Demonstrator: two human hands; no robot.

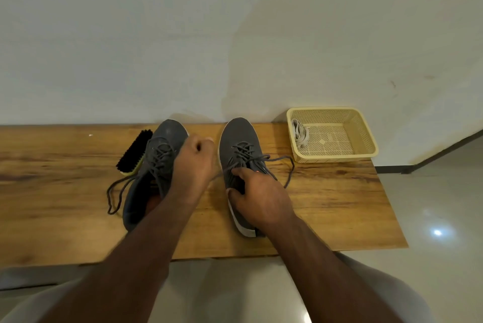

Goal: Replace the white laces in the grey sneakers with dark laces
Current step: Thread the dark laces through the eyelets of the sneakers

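Observation:
Two grey sneakers stand side by side on the wooden table point(65, 192), toes toward the wall. Both are threaded with dark laces. The left sneaker point(162, 150) has its loose lace ends trailing off to the left. My left hand point(196, 163) is raised between the shoes, fingers curled round a dark lace end point(224, 169) drawn taut from the right sneaker point(240, 137). My right hand point(261, 194) grips that sneaker at its collar. Its other lace end point(288, 168) loops out to the right. White laces point(300, 133) lie in the yellow basket point(366, 137).
A black shoe brush point(133, 152) with a yellow back lies just left of the left sneaker. The basket sits at the table's back right corner against the wall. The table's right edge drops to a glossy tiled floor point(439, 218).

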